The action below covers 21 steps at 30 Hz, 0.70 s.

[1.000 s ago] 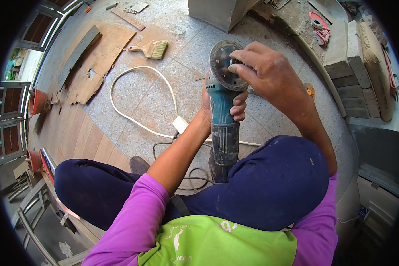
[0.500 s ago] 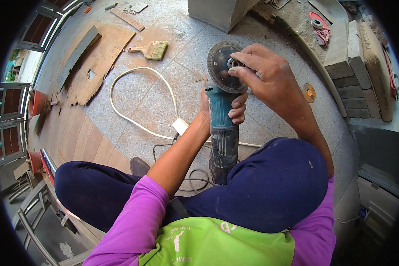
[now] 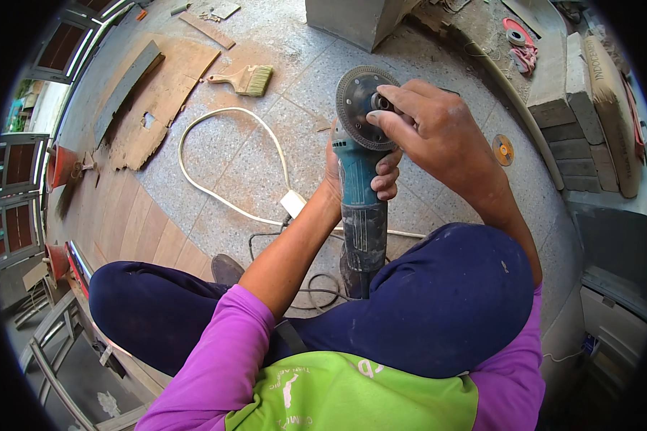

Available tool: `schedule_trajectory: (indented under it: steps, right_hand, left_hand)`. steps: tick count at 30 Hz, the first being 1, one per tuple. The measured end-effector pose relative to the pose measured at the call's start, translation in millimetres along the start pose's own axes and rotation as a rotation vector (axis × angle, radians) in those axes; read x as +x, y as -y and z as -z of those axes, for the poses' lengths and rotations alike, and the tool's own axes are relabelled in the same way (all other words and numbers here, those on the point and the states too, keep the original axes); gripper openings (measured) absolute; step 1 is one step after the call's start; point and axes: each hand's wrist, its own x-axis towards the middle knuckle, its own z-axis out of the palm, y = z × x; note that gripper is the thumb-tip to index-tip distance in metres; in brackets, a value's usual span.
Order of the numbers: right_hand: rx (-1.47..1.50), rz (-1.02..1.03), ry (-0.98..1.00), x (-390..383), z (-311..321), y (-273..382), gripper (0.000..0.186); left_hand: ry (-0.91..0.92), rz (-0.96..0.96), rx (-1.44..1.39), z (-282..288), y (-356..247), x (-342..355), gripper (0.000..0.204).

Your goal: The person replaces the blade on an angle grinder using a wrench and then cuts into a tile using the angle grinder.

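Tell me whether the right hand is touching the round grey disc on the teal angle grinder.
Touching. The head view shows the right hand with fingertips pressed on the hub of the round grey disc.

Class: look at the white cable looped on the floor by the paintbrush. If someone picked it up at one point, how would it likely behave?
The white cable would probably sag limply, since it already lies in a loose loop. It looks light, though its plug block end may drag.

**Hidden at the grinder's hub**

The right hand (image 3: 438, 136) covers the centre of the disc (image 3: 363, 108), so what its fingertips pinch cannot be told. Most of the left hand (image 3: 363, 172) is lost behind the angle grinder (image 3: 359, 201); only some fingers show. The grinder's tail disappears behind the knee (image 3: 438, 302)
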Motion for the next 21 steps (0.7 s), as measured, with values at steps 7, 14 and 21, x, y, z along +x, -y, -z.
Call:
schedule_trajectory:
  steps: [7, 14, 21]
  right_hand:
    - [-0.013, -0.044, 0.022, 2.5, 1.9, -5.4, 0.027]
    - [-0.285, -0.132, 0.325, 17.3, 21.7, 5.2, 0.025]
    - [0.098, -0.143, -0.063, 5.1, 11.0, -7.7, 0.027]
  left_hand:
    - [-0.044, 0.006, -0.007, -5.5, 1.8, 0.3, 0.093]
    - [-0.022, 0.014, 0.073, -6.4, -3.3, 3.0, 0.093]
    - [-0.022, 0.004, 0.080, -10.6, -2.8, 2.7, 0.094]
